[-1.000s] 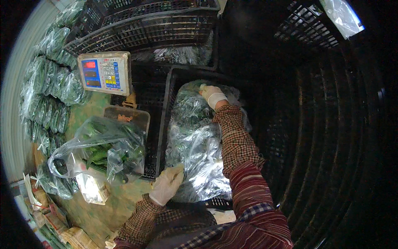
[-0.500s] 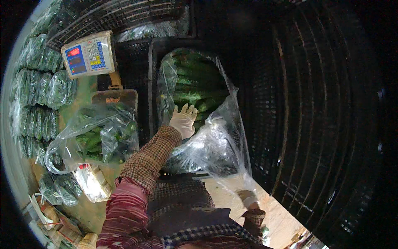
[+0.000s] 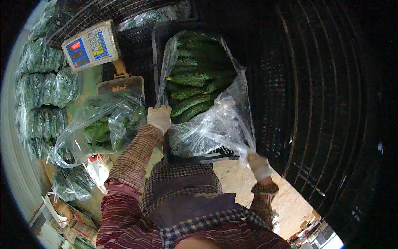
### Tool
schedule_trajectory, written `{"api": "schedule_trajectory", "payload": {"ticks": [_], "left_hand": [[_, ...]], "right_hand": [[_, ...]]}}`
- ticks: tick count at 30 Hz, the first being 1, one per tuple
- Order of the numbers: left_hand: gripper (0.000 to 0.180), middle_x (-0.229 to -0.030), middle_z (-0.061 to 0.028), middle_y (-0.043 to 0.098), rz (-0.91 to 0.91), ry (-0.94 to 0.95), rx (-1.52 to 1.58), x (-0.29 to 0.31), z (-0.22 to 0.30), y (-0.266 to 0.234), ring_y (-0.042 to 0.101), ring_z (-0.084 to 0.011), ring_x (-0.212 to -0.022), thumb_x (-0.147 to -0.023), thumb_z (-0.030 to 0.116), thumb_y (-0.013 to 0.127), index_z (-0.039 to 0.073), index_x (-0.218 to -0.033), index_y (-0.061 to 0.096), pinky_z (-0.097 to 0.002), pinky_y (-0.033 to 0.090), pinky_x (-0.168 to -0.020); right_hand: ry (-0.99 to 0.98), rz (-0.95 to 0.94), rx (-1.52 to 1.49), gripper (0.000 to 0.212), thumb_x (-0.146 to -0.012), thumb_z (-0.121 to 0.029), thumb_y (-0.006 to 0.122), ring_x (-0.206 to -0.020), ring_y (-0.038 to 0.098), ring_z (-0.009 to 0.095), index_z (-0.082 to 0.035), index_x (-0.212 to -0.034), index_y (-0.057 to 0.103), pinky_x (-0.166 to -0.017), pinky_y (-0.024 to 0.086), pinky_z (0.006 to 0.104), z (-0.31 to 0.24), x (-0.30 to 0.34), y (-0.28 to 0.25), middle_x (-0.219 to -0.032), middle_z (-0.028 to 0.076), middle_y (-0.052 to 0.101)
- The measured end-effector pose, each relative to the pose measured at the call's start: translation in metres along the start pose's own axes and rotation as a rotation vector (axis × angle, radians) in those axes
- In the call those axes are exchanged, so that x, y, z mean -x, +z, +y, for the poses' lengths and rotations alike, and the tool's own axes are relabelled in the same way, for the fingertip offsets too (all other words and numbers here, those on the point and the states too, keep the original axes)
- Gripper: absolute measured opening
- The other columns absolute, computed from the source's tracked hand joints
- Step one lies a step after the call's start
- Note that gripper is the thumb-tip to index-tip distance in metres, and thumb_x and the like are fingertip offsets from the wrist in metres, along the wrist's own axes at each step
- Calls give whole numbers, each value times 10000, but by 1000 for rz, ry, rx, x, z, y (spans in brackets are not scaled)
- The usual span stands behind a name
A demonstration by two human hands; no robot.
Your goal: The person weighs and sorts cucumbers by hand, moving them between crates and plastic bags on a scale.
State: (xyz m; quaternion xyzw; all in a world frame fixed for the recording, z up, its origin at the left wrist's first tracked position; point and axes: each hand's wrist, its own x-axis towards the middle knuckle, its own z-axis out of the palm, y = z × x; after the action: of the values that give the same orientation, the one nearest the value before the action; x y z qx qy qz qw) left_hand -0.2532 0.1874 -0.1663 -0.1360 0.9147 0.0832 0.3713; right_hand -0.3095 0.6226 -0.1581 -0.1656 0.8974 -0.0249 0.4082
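Wide fisheye view from the left of two cameras worn side by side on the person's head, looking steeply down and forward. The wearer's apron fills the near lower edge, close to the lens. Just beyond, around the centre, it looks into a black plastic crate of cucumbers. The view stretches left past a digital scale, and lines bow toward its black rim.

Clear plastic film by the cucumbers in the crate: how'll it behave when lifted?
Probably floppy: the clear plastic film creases and bunches rather than lying flat. Likely light for its size, since it looks thin and see-through. Might tear if yanked: it narrows to a gathered strand at the right hand.
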Motion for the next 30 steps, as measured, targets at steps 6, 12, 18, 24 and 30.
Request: {"api": "schedule_trajectory", "payload": {"ticks": [6,12,18,24,30], "left_hand": [[346,-1293,-106,448,10,299,-144,36,7,17,399,-281,-1195,-818,317,474,133,-1094,571,-522,235,-970],[381,-1263,-140,473,259,510,-86,40,19,46,354,-245,-1254,-821,364,480,68,-1019,618,-579,85,-1053],[395,-692,-93,576,171,499,11,53,37,50,578,-268,-683,-841,377,492,47,-1057,509,-386,369,-792],[186,-649,-108,592,422,706,11,83,45,96,589,-276,-622,-828,228,487,123,-782,633,-407,434,-665],[458,-771,-171,604,-143,624,321,183,97,207,602,-312,-752,-834,405,518,180,-1233,499,-411,462,-637]], "right_hand": [[-190,209,14,407,-780,-112,521,-988,547,293,-209,-1176,527,-732,479,379,-182,-105,-65,-1062,145,527],[-537,234,687,202,-789,-79,546,-1111,497,275,-90,-958,655,-881,440,470,-216,-123,-32,-1132,131,561],[-422,110,218,190,-861,-241,477,-769,595,349,-113,-950,585,-685,468,417,-177,-85,-17,-810,164,616],[-254,213,260,206,-854,-267,480,-723,613,272,-128,-926,614,-745,419,407,-127,2,75,-727,111,635],[-349,238,301,146,-792,-198,524,-709,608,264,-105,-870,604,-735,413,363,-95,128,115,-704,97,632]]}}
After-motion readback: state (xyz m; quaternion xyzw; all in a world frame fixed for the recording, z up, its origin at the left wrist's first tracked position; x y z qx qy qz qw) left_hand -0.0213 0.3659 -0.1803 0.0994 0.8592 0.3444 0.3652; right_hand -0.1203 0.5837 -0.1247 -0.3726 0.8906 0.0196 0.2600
